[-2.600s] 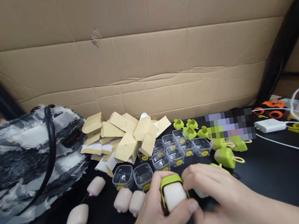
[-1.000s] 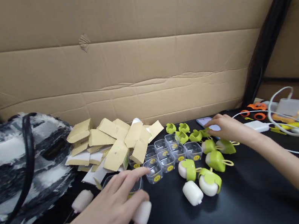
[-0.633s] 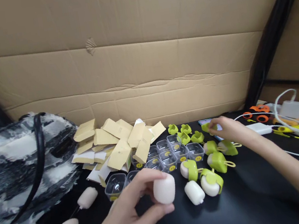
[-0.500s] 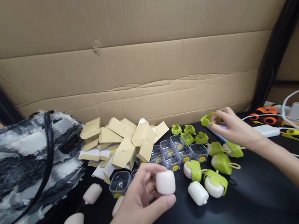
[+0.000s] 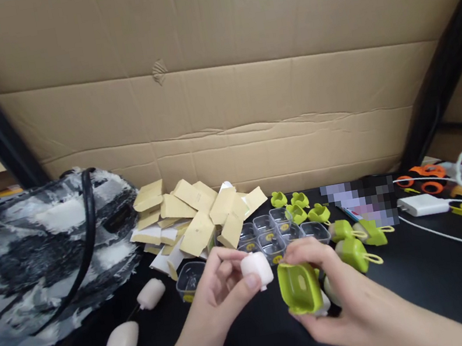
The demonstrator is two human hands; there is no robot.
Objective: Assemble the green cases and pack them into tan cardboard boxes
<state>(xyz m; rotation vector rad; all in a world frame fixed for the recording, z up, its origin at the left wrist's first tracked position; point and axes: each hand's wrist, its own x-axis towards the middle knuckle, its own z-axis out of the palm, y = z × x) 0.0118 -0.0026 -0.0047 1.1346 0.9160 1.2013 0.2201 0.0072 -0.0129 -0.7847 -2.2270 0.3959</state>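
My left hand (image 5: 222,295) pinches a small white rounded block (image 5: 257,269) between thumb and fingers, a little above the table. Close by on its right, my right hand (image 5: 327,287) grips a green soft cover (image 5: 300,288) with its hollow side turned toward the white block. The two pieces are apart. Behind my right hand lie green-covered pieces with loops (image 5: 353,255), partly hidden by the fingers. Several empty green covers (image 5: 318,213) sit farther back. Two more pale rounded blocks (image 5: 121,345) rest on the table at the left.
Clear plastic cups (image 5: 272,244) with yellow stickers stand in the middle, beside a heap of folded cardboard boxes (image 5: 196,232). A black-and-white bag (image 5: 48,245) fills the left. White cables, a charger (image 5: 422,205) and orange scissors (image 5: 424,179) lie at the right. A cardboard wall (image 5: 219,104) stands behind.
My right hand has come back from the far right with a green cover, now beside the white block. My left hand has tilted the block slightly. The view has shifted a little.
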